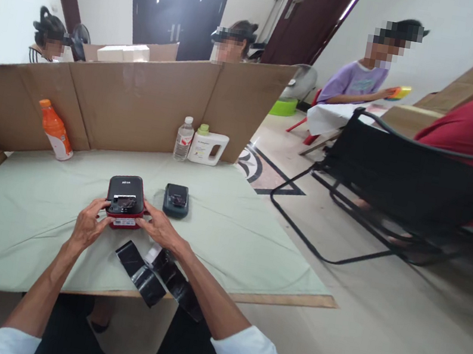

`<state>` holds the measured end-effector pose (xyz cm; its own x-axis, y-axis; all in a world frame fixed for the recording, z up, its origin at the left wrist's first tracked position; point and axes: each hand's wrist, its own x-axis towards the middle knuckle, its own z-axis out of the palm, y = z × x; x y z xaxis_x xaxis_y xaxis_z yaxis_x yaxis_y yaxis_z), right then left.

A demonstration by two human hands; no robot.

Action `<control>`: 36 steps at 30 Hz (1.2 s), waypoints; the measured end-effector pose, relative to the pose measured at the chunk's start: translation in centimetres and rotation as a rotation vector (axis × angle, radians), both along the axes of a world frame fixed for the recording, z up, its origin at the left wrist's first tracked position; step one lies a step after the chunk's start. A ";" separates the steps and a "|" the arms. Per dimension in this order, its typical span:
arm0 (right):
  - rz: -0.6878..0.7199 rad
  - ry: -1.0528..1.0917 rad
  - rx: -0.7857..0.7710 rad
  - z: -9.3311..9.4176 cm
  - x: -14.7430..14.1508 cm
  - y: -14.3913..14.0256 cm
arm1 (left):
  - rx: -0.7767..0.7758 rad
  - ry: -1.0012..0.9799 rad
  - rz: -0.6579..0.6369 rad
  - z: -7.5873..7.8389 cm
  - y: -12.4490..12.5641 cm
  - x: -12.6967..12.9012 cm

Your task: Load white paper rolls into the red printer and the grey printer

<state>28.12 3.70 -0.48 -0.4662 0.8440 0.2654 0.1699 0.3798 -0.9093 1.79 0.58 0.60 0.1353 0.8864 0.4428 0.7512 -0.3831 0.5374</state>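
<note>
A boxy device with a black top and red base, which looks like a label printer [127, 192], sits on the pale green tablecloth. My left hand [90, 225] grips its near left corner, thumb against the front. On its right side my right hand [159, 227] holds it with the fingers along the edge. A white sticker shows on the front face between my thumbs. Just to the right lies a smaller dark device [177, 200] with a shiny window. Below my right hand, a folded black strip [140, 276] lies at the table's near edge, partly hidden by my forearm.
A cardboard wall [140, 100] closes off the table's back. Before it stand an orange bottle [56, 132], a clear water bottle [183, 141] and a white jug [207, 147]. A black folding chair [400, 174] is at the right. Several other people sit beyond.
</note>
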 end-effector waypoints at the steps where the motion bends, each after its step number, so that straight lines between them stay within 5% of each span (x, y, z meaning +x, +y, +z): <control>1: -0.004 0.000 0.003 0.1 0.0 0.0 | 0.009 0.015 0.000 -0.1 0.0 -0.1; 24: -0.056 -0.110 0.031 0.5 0.4 0.0 | 0.088 0.016 0.023 0.6 -0.9 2.2; 29: -0.223 -0.232 0.275 0.9 -0.6 0.3 | 0.085 0.082 0.028 1.6 -0.5 1.9; 33: -0.159 -0.314 0.504 2.1 -2.0 1.2 | 0.099 0.113 -0.027 2.2 0.6 1.5; 36: -0.119 -0.353 0.536 3.4 -2.9 2.0 | 0.064 0.143 -0.059 2.7 1.6 1.5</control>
<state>25.18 5.67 2.92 -0.5144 0.6882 0.5116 0.4926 0.7255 -0.4807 3.27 2.15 3.26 0.2519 0.8457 0.4705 0.7934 -0.4588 0.3999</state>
